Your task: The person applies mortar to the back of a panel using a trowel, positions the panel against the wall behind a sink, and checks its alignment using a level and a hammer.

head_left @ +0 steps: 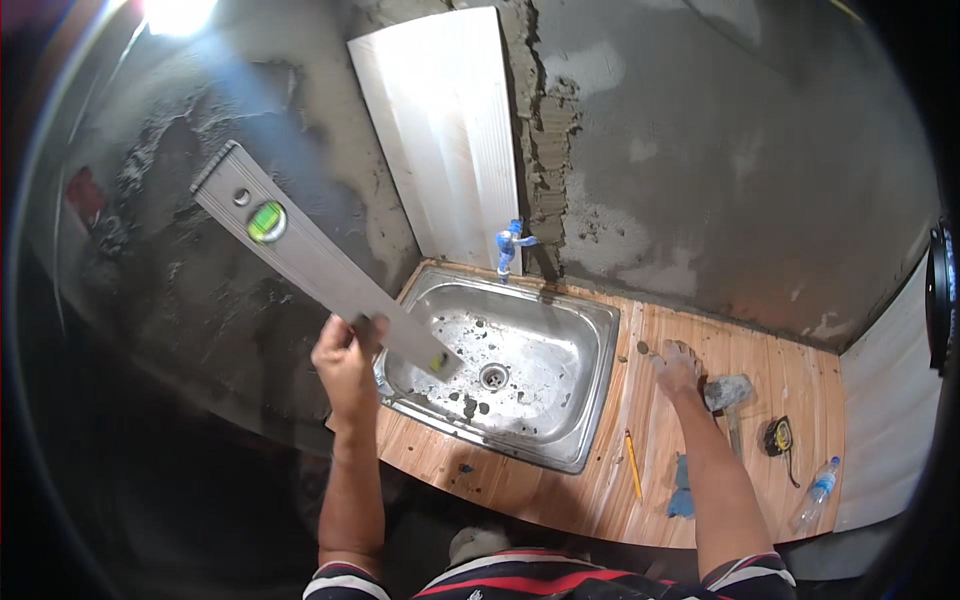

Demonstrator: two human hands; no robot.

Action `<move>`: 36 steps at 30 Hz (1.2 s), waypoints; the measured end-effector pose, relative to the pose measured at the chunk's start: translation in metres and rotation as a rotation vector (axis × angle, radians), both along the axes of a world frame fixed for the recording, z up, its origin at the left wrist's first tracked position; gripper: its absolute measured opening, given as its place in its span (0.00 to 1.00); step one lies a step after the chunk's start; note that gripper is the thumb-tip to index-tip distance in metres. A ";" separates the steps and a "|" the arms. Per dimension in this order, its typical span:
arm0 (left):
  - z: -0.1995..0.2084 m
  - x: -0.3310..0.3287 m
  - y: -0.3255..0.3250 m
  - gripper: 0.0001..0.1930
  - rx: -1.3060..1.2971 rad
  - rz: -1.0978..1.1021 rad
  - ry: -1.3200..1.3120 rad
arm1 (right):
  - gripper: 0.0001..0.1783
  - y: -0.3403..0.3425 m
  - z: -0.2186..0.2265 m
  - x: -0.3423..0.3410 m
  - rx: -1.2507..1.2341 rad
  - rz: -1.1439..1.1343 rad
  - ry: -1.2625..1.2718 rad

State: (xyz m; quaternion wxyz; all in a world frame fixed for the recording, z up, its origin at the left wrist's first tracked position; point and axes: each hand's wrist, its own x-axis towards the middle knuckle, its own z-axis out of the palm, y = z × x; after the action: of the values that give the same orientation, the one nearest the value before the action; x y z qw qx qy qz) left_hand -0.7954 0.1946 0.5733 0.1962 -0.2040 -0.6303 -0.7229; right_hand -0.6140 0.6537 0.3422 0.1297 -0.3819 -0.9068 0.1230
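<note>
The spirit level [325, 278] is raised at the left of the scene, slanting from far left down to its near end over the left part of the sink [597, 400]. The left hand [350, 368] is closed on it toward that near end, fingers wrapped over the edge, so most of the length reaches out past the grip. Whether the near end touches the basin is hard to tell. The right hand [678, 368] lies open, palm down, on the wood-patterned countertop [800, 375] just right of the sink, seemingly as a prop. The step in hand appears to be handling the level in the air; moving it from this hold would call for a firm wrist, or a second hand on the long end, and care around the blue tap [508, 246] at the sink's far edge. Beyond the tap stands a pale panel [440, 130]. A hammer [728, 392] lies just right of the right hand, then a tape measure [778, 437] and a bottle [820, 487]; a pencil [633, 465] lies nearer, right of the sink.
</note>
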 end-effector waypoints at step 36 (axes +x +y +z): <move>-0.081 0.207 0.096 0.27 -0.480 -1.156 -0.599 | 0.29 0.125 -0.011 0.496 0.033 -0.613 0.510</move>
State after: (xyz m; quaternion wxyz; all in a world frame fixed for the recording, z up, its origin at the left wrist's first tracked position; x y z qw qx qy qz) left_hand -0.5883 0.2902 0.4925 -0.4536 -0.3364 -0.5898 -0.5773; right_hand -0.1180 0.7785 0.3310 0.3873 -0.5900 -0.6913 0.1550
